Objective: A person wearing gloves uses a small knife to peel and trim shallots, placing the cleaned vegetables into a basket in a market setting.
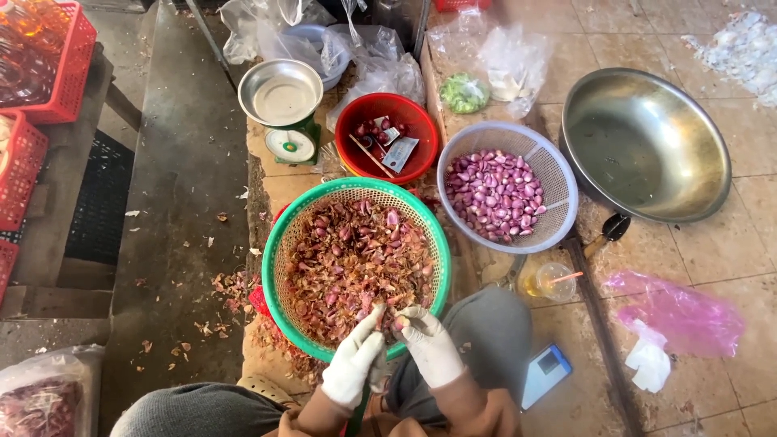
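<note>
1. The green basket (279, 243) sits on the floor between the person's knees, heaped with shallot skins and unpeeled shallots (356, 259). It looks like light, loose, papery stuff that would spill if tipped, so I would lift it by the rim.
2. The lavender basket (558, 174) of peeled shallots (495, 194) probably weighs more, and those bulbs look smooth and slippery.
3. The gloved left hand (354, 364) and right hand (429, 344) meet at the green basket's near rim. Their fingers are closed around one small shallot (398, 322), which is firm and best pinched at its ends.
4. Gloves hide most of that bulb. I cannot tell whether a knife is held.
</note>
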